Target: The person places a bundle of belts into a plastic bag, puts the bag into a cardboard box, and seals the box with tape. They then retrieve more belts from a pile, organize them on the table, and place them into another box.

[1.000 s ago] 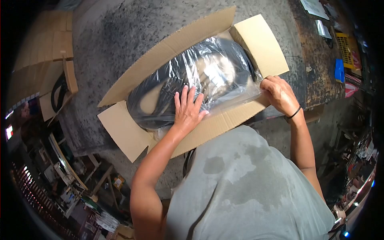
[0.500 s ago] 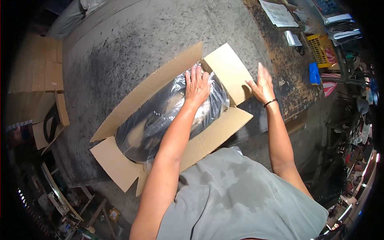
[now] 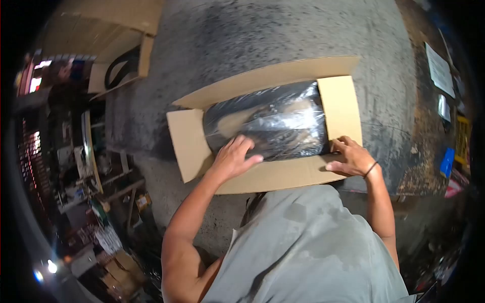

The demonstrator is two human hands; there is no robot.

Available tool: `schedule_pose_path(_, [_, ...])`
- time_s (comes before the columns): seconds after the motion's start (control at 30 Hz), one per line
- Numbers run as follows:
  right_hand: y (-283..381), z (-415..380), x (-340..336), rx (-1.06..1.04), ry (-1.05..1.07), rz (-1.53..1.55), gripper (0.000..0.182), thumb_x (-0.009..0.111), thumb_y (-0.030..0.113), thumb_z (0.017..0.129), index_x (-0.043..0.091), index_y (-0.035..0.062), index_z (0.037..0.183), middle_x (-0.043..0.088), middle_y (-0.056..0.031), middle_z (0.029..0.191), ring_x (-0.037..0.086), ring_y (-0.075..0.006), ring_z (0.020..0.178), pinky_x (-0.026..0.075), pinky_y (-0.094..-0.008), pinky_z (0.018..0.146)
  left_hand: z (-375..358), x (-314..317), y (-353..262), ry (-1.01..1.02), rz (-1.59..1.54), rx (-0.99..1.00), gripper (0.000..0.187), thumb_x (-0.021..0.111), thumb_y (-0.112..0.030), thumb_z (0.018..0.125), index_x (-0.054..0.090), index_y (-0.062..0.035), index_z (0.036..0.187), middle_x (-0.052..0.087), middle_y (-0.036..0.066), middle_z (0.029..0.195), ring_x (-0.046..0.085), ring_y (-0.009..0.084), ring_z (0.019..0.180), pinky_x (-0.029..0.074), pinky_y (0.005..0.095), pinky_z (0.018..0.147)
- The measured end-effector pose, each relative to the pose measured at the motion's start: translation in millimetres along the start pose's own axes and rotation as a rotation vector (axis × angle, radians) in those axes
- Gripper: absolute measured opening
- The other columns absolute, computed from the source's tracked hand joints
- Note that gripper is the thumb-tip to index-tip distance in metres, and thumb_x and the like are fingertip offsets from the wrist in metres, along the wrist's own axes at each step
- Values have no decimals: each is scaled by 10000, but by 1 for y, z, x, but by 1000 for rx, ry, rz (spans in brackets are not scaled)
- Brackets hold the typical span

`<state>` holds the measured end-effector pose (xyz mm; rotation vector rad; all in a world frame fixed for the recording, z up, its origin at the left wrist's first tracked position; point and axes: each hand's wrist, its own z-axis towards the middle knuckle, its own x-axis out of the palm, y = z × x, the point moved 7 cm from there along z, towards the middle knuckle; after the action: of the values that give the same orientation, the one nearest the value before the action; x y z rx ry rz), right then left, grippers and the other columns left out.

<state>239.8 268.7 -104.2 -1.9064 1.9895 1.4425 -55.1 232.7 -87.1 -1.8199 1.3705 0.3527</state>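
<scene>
An open cardboard box [image 3: 283, 175] lies before me with its flaps spread outward. Inside is a bulky dark object [image 3: 270, 118] wrapped in shiny clear plastic film; its exact kind is hard to make out. My left hand [image 3: 233, 159] is at the near left part of the box, fingers and thumb apart, over the edge between the near flap and the wrapped object. At the near right corner, my right hand [image 3: 353, 157] has its fingers by the right flap [image 3: 341, 108] and its thumb over the near flap, with a gap between them.
The box stands on a dark-stained grey work surface [image 3: 217, 45]. Another cardboard box [image 3: 146, 53] with a black curved piece [image 3: 118, 65] is at the upper left. Papers [image 3: 439, 70], a blue object [image 3: 446, 162] and a yellow basket [image 3: 462, 136] lie along the right side.
My left hand has moved from the wrapped object's far right end to the near left side. The right hand has come down to the near right corner. The view has turned, so the box appears more level.
</scene>
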Motion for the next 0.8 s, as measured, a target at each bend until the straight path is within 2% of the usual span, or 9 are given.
schedule_pose_path(0.1, [1,2,-1,-19,130,44,928,695,630,592,492,-15,1227,473,-215,1232,468,-389,1147,406,-428,958,-43,39,60,150,-147,-135,501,544,-435,832,518,-65,1168,528,155,1171,510,312,1097,405,427,912])
schedule_pose_path(0.23, [8,0,2,-24,331,74,1055,720,644,535,420,-27,1293,386,-229,1316,389,-373,1225,346,-404,1018,-24,80,111,3,-101,-62,495,489,-450,853,543,-54,1145,566,138,1110,543,292,1062,418,418,898])
schedule_pose_path(0.33, [16,-6,12,-85,522,30,1121,751,629,501,349,37,1364,233,-247,1430,243,-355,1329,232,-379,1093,-10,59,101,171,285,-178,493,537,-407,841,533,-29,1158,553,142,1136,530,279,1076,422,404,889])
schedule_pose_path(0.4, [11,-6,20,-92,501,-113,1095,748,611,519,352,30,1358,279,-213,1405,277,-347,1303,281,-388,1066,-2,53,113,141,585,-324,463,615,-351,797,546,-41,1134,538,147,1138,520,292,1059,428,406,858])
schedule_pose_path(0.53, [13,-3,21,-129,489,-193,981,723,569,604,377,10,1333,386,-174,1334,356,-342,1247,358,-401,1009,-47,-35,80,-509,511,-297,498,698,-218,703,494,-44,1124,495,141,1136,523,304,989,425,410,807])
schedule_pose_path(0.63, [14,2,18,-133,550,-105,919,704,559,647,405,-12,1303,435,-181,1290,435,-328,1189,369,-378,991,-113,-83,108,-1176,251,-374,738,764,-323,655,417,4,1219,442,182,1238,457,366,1118,404,453,898])
schedule_pose_path(0.67, [12,6,18,-156,558,-96,914,703,562,647,413,-9,1300,452,-178,1275,440,-328,1186,371,-375,988,-119,-73,145,-1049,-70,-591,726,742,-326,706,403,28,1241,444,202,1251,461,359,1139,391,441,934])
schedule_pose_path(0.7, [7,11,18,-180,565,-89,909,702,565,648,421,-6,1297,468,-176,1260,445,-328,1183,373,-372,985,-107,-50,167,-585,-593,-638,740,708,-390,737,400,52,1245,422,229,1288,442,338,1176,353,426,982])
schedule_pose_path(0.8, [-2,23,-3,6,528,61,851,740,581,596,538,13,1195,596,-166,1130,539,-300,1092,424,-372,921,-83,-5,110,-115,-360,-103,851,676,-529,717,403,67,1260,463,258,1272,497,346,1134,378,441,950])
